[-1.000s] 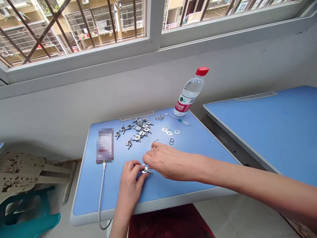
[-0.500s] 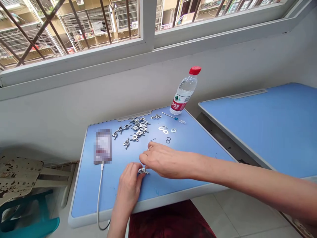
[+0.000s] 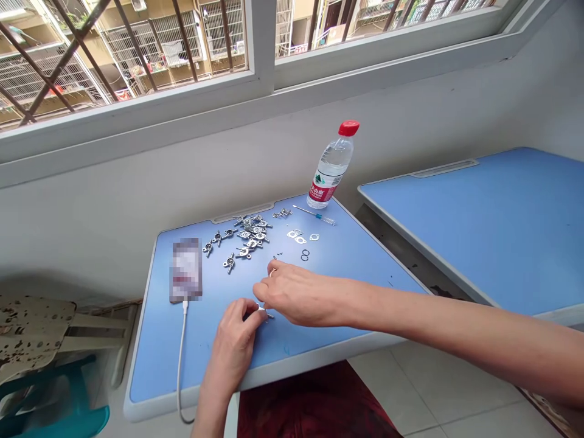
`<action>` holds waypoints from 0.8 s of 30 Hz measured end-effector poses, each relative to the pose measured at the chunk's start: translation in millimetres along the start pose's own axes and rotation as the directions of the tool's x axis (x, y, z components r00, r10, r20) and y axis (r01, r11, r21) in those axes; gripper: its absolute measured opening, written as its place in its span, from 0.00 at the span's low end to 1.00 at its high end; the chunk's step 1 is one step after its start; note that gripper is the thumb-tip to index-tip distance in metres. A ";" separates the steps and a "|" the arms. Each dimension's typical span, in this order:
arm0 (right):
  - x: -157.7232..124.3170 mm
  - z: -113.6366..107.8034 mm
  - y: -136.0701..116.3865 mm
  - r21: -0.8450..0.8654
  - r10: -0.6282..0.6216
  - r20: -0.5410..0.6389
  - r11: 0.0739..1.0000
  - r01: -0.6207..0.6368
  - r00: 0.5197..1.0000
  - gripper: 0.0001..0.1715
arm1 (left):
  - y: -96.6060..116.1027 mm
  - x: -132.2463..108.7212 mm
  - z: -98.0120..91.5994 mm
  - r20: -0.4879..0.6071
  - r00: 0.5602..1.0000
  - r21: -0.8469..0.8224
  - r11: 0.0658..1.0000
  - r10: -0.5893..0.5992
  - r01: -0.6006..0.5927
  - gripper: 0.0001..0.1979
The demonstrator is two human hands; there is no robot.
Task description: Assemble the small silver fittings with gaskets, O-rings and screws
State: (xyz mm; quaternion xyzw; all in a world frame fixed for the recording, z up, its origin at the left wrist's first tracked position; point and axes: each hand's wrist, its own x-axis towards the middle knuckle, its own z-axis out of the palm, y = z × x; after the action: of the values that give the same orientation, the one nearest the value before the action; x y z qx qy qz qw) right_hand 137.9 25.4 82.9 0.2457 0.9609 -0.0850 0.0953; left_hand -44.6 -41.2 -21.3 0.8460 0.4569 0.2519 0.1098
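Near the front edge of the blue desk, my left hand (image 3: 235,334) is closed on a small silver metal fitting (image 3: 270,316), thumb and fingers around it. Only a sliver of the fitting shows. My right hand (image 3: 289,295), with a ring on one finger, reaches over from the right, its fingertips pinched together just above the same fitting. Whatever those fingertips hold is hidden. Beyond the hands lies a pile of similar metal fittings (image 3: 250,234). Flat oval gaskets (image 3: 300,240), two dark O-rings (image 3: 305,255) and a few tiny dark pieces (image 3: 278,255) lie right of it.
A screwdriver (image 3: 319,216) with a clear handle lies near a red-capped water bottle (image 3: 331,173) at the back. More small metal parts (image 3: 282,213) sit left of it. A blurred phone (image 3: 186,271) with a white cable (image 3: 181,359) lies left. A second blue desk (image 3: 474,225) stands right.
My left thumb has come up over the metal fitting, covering more of it. My right hand stays pinched above it. The whole view has shifted slightly.
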 end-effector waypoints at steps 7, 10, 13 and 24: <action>2.3 3.7 -3.8 0.012 -0.068 -0.029 0.998 0.068 0.997 0.15 | -2.1 -0.2 3.1 -0.002 1.000 -0.075 0.997 -0.025 0.025 0.13; 3.5 10.7 -6.1 0.004 -0.018 -0.082 1.000 0.018 0.996 0.06 | -2.5 -0.3 3.9 -0.002 1.000 -0.098 0.995 -0.026 0.026 0.12; 5.6 20.5 -7.2 -0.014 0.052 -0.134 0.998 -0.054 0.990 0.11 | -2.8 -1.2 5.1 -0.007 0.999 -0.132 0.990 -0.053 0.052 0.09; 10.7 18.3 -16.6 0.033 0.267 -0.193 0.964 -0.266 0.944 0.24 | -1.5 -2.5 7.7 -0.037 0.979 -0.301 0.937 -0.199 0.179 0.07</action>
State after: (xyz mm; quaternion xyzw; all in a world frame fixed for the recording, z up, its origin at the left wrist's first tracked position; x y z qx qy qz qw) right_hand 123.2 12.0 64.7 0.3807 0.9233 -0.0498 0.0101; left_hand -42.8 -42.1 -29.3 0.7634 0.4966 0.3339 0.2433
